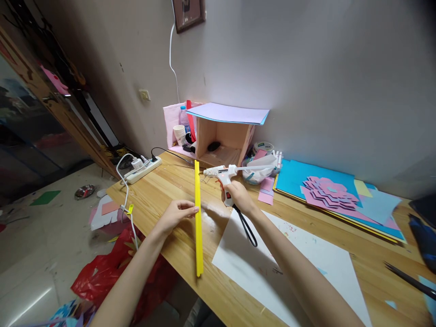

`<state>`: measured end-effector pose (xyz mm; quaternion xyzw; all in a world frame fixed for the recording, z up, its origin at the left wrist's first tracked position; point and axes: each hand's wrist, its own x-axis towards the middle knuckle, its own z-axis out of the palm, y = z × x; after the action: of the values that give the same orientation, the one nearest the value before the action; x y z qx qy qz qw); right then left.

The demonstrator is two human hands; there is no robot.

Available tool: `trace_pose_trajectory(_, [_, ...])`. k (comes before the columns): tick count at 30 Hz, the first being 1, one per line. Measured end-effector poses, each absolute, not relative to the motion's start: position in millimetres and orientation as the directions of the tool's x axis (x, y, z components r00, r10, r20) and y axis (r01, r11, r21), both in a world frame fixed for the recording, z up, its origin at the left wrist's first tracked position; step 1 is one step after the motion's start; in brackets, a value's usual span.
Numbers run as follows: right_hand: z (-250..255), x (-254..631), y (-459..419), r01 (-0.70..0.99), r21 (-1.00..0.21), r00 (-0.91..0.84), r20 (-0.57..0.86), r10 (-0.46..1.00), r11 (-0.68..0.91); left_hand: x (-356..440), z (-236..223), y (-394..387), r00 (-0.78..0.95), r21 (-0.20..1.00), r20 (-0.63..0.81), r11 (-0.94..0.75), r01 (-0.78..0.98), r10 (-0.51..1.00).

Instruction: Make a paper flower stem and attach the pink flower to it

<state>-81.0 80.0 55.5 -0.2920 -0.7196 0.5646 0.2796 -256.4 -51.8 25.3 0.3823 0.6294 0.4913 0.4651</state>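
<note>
A long yellow paper strip (198, 227) lies on the wooden table (163, 190), running from the far side toward the front edge. My left hand (175, 214) rests beside it, fingertips pressed against its left edge about halfway along. My right hand (238, 196) is wrapped round the handle of a white hot glue gun (220, 172), whose nozzle points left at the strip's far end. The gun's black cord (247, 229) loops down over a white sheet (289, 268).
A white power strip (143, 170) sits at the table's far left corner. An open wooden box (221, 141) topped with purple paper stands against the wall. Blue card with a pink paper flower (329, 191) lies at right. A red bag (102, 272) is on the floor.
</note>
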Motion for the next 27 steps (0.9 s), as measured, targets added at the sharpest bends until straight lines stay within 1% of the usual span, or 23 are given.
trace_pose_trajectory(10, [59.6, -81.4, 77.0, 0.125, -0.971, -0.669, 0.069, 0.740, 0.204, -257.9, 27.2, -48.4, -0.300, 0.978, -0.191, 0.207, 0.023, 0.934])
trace_pose_trajectory(17, [58.0, -80.0, 78.9, 0.075, -0.982, -0.662, 0.081, 0.745, 0.173, -258.4, 26.7, -47.2, -0.323, 0.976, -0.202, 0.216, 0.008, 0.925])
trace_pose_trajectory(27, [64.1, -80.2, 75.4, 0.121, -0.973, -0.658, 0.069, 0.750, 0.196, -256.3, 28.6, -46.4, -0.304, 0.975, -0.199, 0.219, 0.033, 0.932])
